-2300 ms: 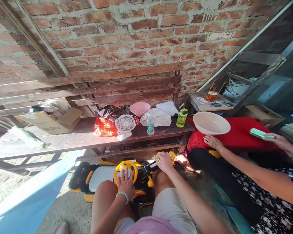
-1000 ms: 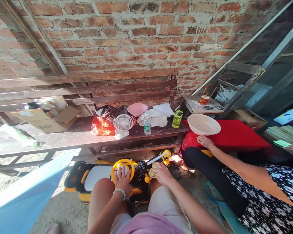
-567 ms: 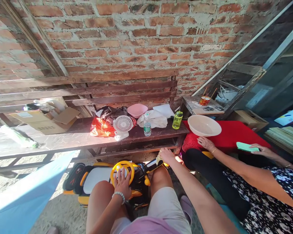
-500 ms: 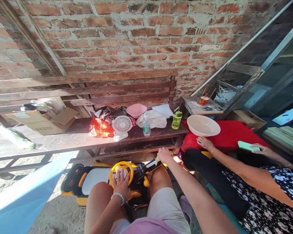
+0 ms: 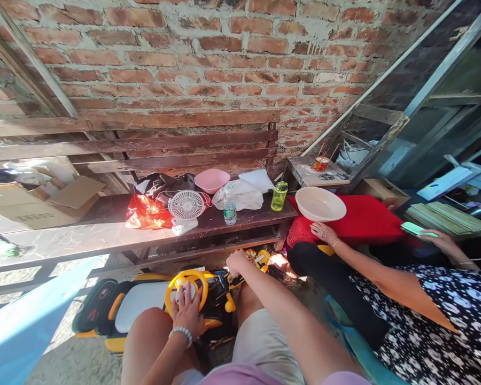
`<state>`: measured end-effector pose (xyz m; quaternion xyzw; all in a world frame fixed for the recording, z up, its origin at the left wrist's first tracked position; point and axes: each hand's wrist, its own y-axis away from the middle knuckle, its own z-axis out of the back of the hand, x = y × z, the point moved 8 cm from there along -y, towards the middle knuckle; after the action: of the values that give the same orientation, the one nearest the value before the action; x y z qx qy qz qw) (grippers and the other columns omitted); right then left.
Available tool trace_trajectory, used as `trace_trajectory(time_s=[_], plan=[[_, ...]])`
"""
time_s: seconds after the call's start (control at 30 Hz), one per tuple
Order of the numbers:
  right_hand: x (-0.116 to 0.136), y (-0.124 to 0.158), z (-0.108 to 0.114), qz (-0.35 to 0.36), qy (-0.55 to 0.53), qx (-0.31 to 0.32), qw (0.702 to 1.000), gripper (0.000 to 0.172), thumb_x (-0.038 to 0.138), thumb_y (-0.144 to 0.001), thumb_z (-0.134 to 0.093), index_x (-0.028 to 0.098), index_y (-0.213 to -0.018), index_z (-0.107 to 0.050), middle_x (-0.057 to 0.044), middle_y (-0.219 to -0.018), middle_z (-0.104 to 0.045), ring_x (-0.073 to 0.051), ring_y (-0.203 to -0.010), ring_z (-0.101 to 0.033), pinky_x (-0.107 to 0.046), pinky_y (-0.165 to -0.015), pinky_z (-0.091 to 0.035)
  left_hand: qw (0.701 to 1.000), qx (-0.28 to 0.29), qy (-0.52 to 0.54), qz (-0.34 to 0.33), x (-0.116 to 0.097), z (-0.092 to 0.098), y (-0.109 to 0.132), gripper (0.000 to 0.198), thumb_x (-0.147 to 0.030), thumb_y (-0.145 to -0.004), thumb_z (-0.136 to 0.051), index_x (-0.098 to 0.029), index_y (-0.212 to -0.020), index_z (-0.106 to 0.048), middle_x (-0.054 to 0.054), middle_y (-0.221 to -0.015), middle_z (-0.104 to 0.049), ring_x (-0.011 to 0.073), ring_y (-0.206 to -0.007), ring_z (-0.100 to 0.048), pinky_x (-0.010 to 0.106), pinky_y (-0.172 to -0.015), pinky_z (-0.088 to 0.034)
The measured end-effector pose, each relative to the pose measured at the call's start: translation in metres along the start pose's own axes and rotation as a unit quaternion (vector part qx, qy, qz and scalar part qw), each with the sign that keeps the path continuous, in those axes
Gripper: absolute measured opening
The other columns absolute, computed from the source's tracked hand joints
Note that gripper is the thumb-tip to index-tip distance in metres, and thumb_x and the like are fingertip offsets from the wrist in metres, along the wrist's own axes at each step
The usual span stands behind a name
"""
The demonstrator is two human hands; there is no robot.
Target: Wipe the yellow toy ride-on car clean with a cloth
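A yellow, black and white toy ride-on car lies on the ground between my knees. My left hand rests on its yellow steering wheel, fingers spread over the hub. My right hand is closed in a fist over the car's front bar, above its yellow front end. A cloth seen in that hand earlier is now hidden by the fingers.
A dark wooden bench carries a cardboard box, red bag, small white fan, water bottle, pink bowl and green bottle. A person at right touches a red cloth near a white basin, holding a green phone.
My right hand has slid leftward and back along the car's front bar, and the cloth in it is no longer visible. My view has shifted right. My left hand stays on the wheel.
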<state>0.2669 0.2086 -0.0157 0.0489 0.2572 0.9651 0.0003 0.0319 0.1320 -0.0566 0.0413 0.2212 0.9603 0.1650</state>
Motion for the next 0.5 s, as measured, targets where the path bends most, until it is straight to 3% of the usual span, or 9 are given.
trace_trajectory(time_s=[0.1, 0.23, 0.37, 0.5], plan=[[0.005, 0.006, 0.0, 0.044, 0.021, 0.001, 0.999, 0.043, 0.017, -0.072, -0.086, 0.024, -0.114, -0.087, -0.017, -0.134, -0.082, -0.037, -0.127, -0.076, -0.052, -0.109, -0.058, 1.0, 0.001, 0.007, -0.003, -0.001, 0.001, 0.001, 0.099, -0.025, -0.082, -0.062, -0.025, -0.177, -0.034, 0.018, -0.19, 0.002, 0.0414, -0.175, 0.006, 0.066, -0.138, -0.005], [-0.013, 0.018, 0.003, 0.084, -0.009, 0.021, 0.996, 0.043, 0.02, -0.076, -0.082, 0.033, -0.117, -0.088, -0.009, -0.133, -0.083, -0.033, -0.12, -0.078, -0.041, -0.097, -0.062, 1.0, -0.004, 0.012, -0.004, 0.0, 0.0, 0.0, 0.1, -0.027, -0.081, -0.062, -0.027, -0.177, -0.034, 0.017, -0.191, 0.001, 0.042, -0.175, 0.005, 0.066, -0.138, -0.004], [-0.025, 0.024, 0.008, 0.078, -0.038, 0.006, 0.996, 0.044, 0.021, -0.078, -0.082, 0.037, -0.118, -0.088, -0.005, -0.131, -0.083, -0.029, -0.114, -0.078, -0.034, -0.092, -0.06, 1.0, -0.006, 0.011, -0.004, 0.001, -0.003, -0.002, 0.098, -0.027, -0.083, -0.062, -0.027, -0.177, -0.034, 0.016, -0.191, -0.001, 0.0415, -0.175, 0.004, 0.065, -0.138, -0.005], [-0.019, 0.028, 0.005, 0.063, -0.058, -0.037, 0.996, 0.038, 0.029, -0.094, -0.072, 0.037, -0.129, -0.084, -0.006, -0.137, -0.078, -0.026, -0.119, -0.075, -0.032, -0.096, -0.056, 1.0, -0.006, 0.003, 0.0, 0.0, -0.002, -0.001, 0.096, -0.028, -0.085, -0.064, -0.026, -0.177, -0.035, 0.016, -0.191, -0.002, 0.0421, -0.176, 0.004, 0.065, -0.138, -0.006]])
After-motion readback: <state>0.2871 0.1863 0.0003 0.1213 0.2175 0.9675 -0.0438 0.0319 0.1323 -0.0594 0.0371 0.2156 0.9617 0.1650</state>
